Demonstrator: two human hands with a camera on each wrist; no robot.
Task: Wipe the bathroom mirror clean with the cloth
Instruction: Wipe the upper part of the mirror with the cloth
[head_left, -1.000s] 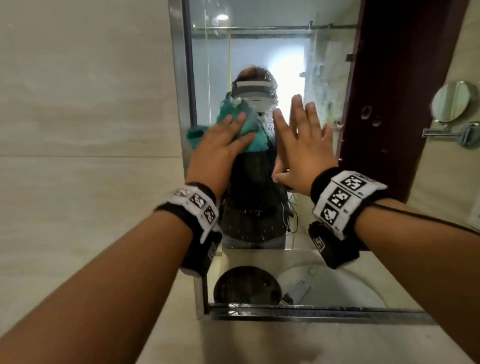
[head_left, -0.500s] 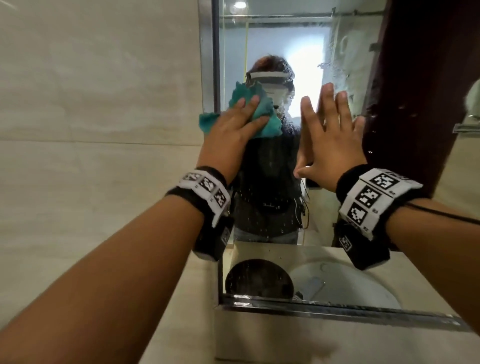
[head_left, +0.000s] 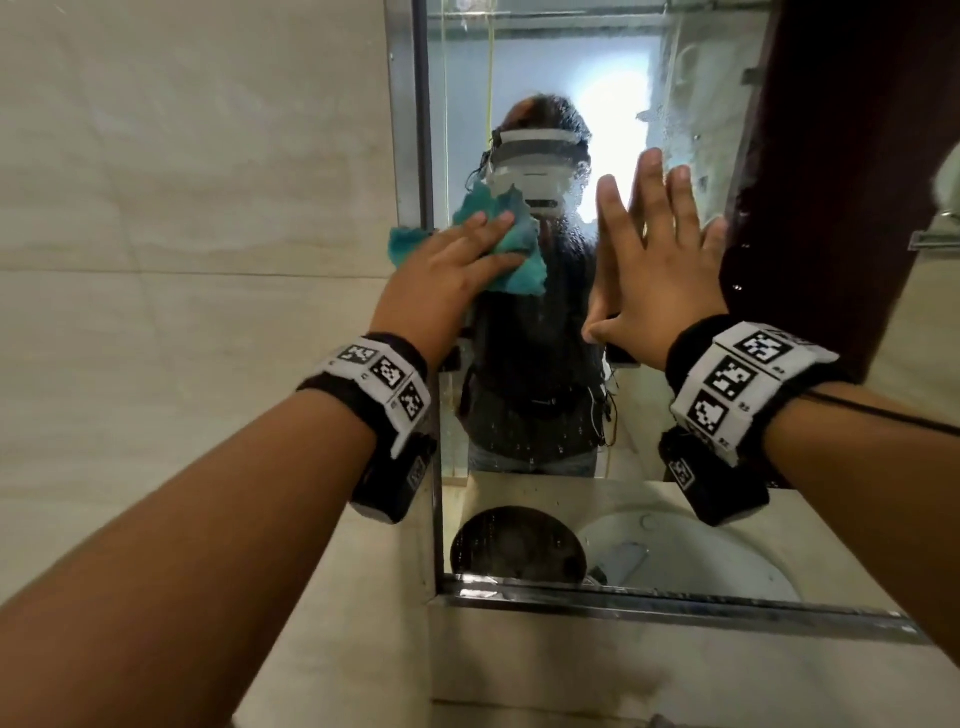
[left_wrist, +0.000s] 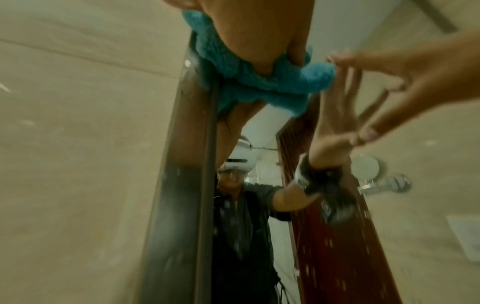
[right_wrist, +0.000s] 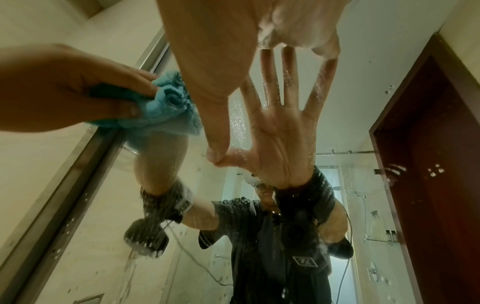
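The wall mirror (head_left: 691, 104) is speckled with water drops. My left hand (head_left: 483, 244) presses a bunched teal cloth (head_left: 519, 260) against the glass at its left edge, the cloth overlapping the metal frame. In the right wrist view the left hand (right_wrist: 78, 92) has fingers and thumb curled round the cloth (right_wrist: 166, 109). In the left wrist view the cloth (left_wrist: 259, 82) bulges out below the left hand (left_wrist: 259, 41). My right hand (head_left: 649, 249) lies flat on the glass just right of the cloth, fingers straight and spread, holding nothing; the right wrist view shows this hand (right_wrist: 221, 61) meeting its reflection.
A steel frame (head_left: 415, 156) borders the mirror on the left and along the bottom (head_left: 623, 597). Beige tiled wall (head_left: 182, 260) lies to the left. The glass reflects a dark red door (head_left: 831, 182) and a white basin (head_left: 701, 551). A small round mirror (left_wrist: 366, 168) hangs at the right.
The head view has shifted, so the mirror sits further right and closer. My left hand has slid the cloth slightly left onto the frame edge. The right hand stays flat on the glass.
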